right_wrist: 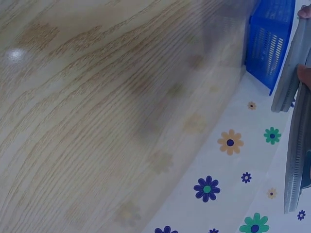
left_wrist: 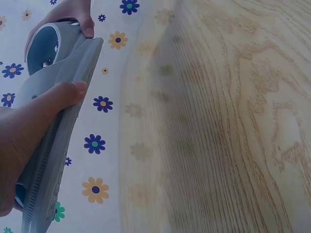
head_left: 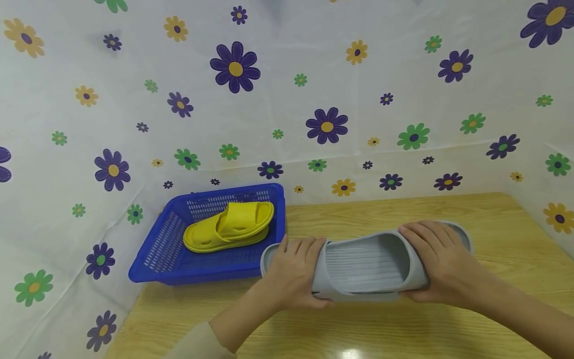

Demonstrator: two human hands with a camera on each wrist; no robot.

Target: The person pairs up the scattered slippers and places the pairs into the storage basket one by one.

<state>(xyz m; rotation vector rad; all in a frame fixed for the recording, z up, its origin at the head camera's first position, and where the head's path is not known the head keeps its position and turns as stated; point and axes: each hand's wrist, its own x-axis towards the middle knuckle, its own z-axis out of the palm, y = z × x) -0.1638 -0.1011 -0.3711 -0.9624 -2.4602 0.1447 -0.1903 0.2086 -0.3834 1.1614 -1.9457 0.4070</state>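
Two grey slippers (head_left: 366, 267) are held up over the wooden table, overlapping at the middle with their straps at opposite ends. My left hand (head_left: 293, 271) grips the left end, fingers over the strap and thumb underneath. At the other end, my right hand (head_left: 448, 264) holds the right strap the same way. The left wrist view shows the thumb (left_wrist: 70, 93) pressed along the edge of a grey sole (left_wrist: 46, 170). Two offset grey soles (right_wrist: 294, 160) stand at the right edge of the right wrist view, where most of that hand is out of frame.
To the left, a blue plastic basket (head_left: 157, 273) with slotted walls stands on the wooden table (head_left: 493, 319). Inside it lie yellow slippers (head_left: 244, 219), one on top of the other. A white flower-patterned cloth (head_left: 269, 60) hangs behind and at both sides.
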